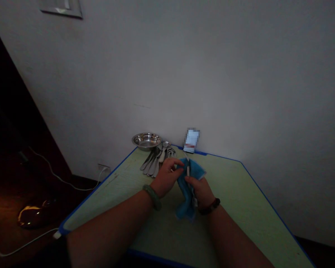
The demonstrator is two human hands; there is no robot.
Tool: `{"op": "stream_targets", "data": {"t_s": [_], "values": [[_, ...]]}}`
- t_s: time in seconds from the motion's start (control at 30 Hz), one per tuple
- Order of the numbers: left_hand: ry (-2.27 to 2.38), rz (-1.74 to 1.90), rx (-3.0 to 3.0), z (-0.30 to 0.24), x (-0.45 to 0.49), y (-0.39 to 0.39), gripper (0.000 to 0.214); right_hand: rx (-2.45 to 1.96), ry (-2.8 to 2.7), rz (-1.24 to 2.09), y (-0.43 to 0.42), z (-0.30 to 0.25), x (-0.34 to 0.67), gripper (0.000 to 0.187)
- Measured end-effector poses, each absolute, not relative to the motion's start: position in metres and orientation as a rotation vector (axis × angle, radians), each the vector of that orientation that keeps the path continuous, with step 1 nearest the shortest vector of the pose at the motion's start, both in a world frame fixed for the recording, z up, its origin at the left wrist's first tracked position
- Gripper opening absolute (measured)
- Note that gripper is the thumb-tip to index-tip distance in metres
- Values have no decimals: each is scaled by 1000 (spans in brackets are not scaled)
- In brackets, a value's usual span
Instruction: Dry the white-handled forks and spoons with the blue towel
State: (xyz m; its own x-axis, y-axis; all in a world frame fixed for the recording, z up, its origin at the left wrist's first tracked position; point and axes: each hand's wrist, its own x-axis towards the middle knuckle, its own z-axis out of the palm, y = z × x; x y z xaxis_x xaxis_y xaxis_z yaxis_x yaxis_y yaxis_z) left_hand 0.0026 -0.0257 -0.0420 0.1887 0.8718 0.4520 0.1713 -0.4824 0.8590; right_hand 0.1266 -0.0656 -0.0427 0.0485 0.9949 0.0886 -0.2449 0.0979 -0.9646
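Tabletop [226,193], green with blue edging, carries a steel bowl [146,140] and a heap of spoons and forks [153,162] (a blurred packet [191,139] stands by the wall). Blue cloth [185,201] bunches between both hands: the right hand [201,191] pinches it around a steel utensil [188,171], whose pale handle pokes above the fingertips, while the left hand [166,176] curls its fingers over the cloth's top edge.

A blue-edged green table [234,197] holds steel cutlery [155,162].
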Motion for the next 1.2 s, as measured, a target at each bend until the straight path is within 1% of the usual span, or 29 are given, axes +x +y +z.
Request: {"op": "stream_targets", "data": {"t_s": [0.1, 0.37, 0.47, 0.63, 0.7, 0.93, 1.07, 1.2], "values": [[992, 1290, 1811, -42, 4, -26, 13, -944, -1000, 1245, -65, -45, 127, 36], [882, 1207, 1671, -42, 7, -27, 28, -804, -984, 1350, -65, -47, 129, 35], [832, 1200, 1519, -45, 8, -26, 29, -810, -955, 1381, -65, -48, 128, 35], [737, 1155, 1185, -48, 10, -25, 31, -819, -927, 1393, -64, -53, 125, 29], [713, 1119, 1086, -46, 11, -26, 31, -826, -917, 1391, -64, -54, 124, 30], [680, 1091, 887, -39, 15, -31, 28, -909, -926, 1283, -63, -56, 123, 38], [710, 1088, 799, -37, 16, -31, 26, -982, -949, 1120, -60, -60, 125, 45], [722, 1097, 802, -35, 15, -31, 24, -979, -1024, 1053, -57, -64, 128, 44]]}}
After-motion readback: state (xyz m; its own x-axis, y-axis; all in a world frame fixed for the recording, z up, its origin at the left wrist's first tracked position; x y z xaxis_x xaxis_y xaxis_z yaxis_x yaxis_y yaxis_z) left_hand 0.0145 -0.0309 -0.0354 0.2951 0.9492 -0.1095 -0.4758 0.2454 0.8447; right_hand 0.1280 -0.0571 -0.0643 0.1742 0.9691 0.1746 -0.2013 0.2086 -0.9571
